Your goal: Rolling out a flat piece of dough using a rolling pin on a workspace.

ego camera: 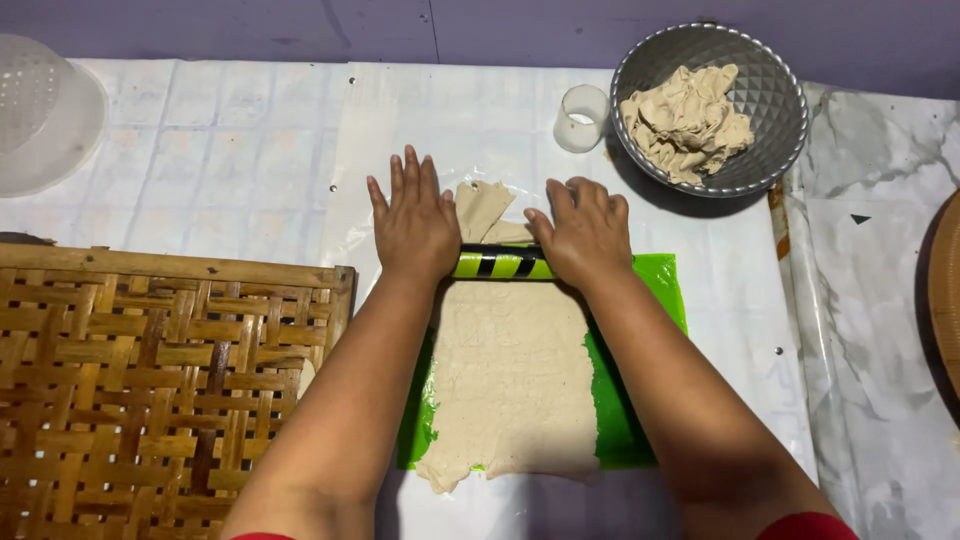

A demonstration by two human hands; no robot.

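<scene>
Pressing down on a green-and-black striped rolling pin, both hands are lying flat over its ends: the left hand with fingers spread and straight, the right hand with fingers bent over the pin. Under the pin, a flattened dough sheet is lying on a green mat. Beyond the pin, a grey bowl is holding crumpled dough, a small cup just beside it. Left of the pin, a woven bamboo tray is sitting.
</scene>
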